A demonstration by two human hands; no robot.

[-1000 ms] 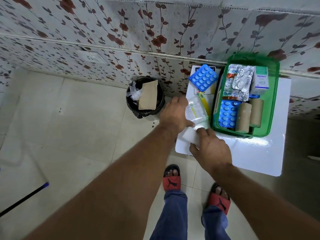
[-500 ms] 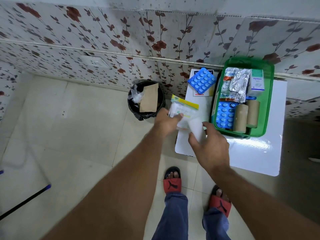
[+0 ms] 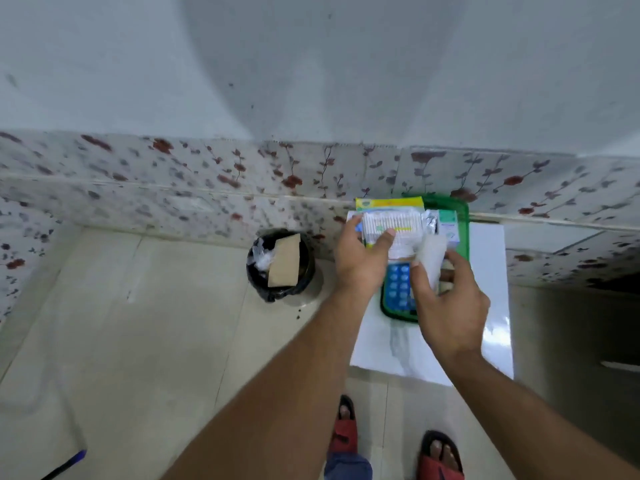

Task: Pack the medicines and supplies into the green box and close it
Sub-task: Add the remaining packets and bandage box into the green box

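Observation:
The green box (image 3: pixel 462 220) stands open on a white table (image 3: pixel 491 306) against the wall. My left hand (image 3: pixel 360 261) holds a clear packet of cotton swabs (image 3: pixel 391 223) with a yellow header, lifted over the box's left side. My right hand (image 3: pixel 446 303) grips a white gauze pack (image 3: pixel 431 254) above the box's middle. Inside the box I see a blue blister strip (image 3: pixel 398 285), a foil strip (image 3: pixel 431 220) and a small white carton (image 3: pixel 448 226). My hands hide the rest of the contents.
A black bin (image 3: pixel 280 268) with a cardboard piece and plastic in it stands on the tiled floor left of the table. The flowered wall runs right behind the box. My sandalled feet (image 3: pixel 346 431) are below the table's front edge.
Both hands have risen from the table's left part and moved right over the green box, carrying the swab packet and the gauze pack. The camera has tilted up toward the wall.

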